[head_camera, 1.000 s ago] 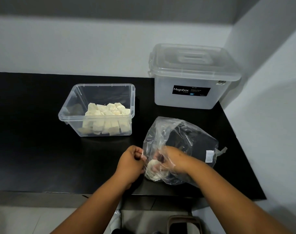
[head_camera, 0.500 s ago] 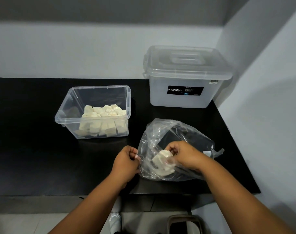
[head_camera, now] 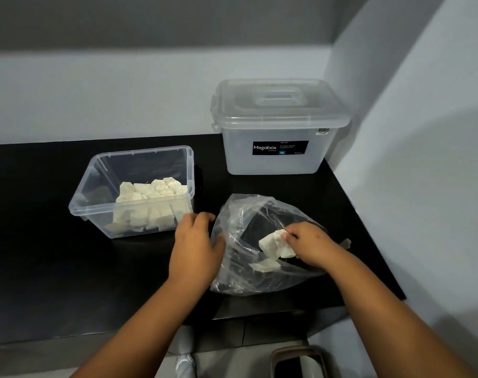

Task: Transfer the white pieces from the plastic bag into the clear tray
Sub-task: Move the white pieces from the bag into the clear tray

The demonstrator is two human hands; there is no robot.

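The right hand [head_camera: 310, 245] is pinching a clump of white pieces [head_camera: 275, 243] between thumb and curled fingers, holding it at the mouth of the plastic bag [head_camera: 240, 227], which is lying crumpled on the black counter [head_camera: 41, 255] directly under and around that hand. One more white piece [head_camera: 265, 266] is lying loose inside the bag, just below the held clump and between the two wrists. The left hand [head_camera: 195, 248] is hovering beside the bag's left edge with fingers loosely curled and gripping nothing that can be seen; whether its thumb is touching the plastic cannot be told. Just beyond the left hand's fingertips the clear tray [head_camera: 96, 186] is sitting open, a heap of white pieces [head_camera: 153, 190] filling its right half. Farther off, beyond the right hand, a lidded storage box [head_camera: 276, 162] labelled Megabox is standing against the wall.
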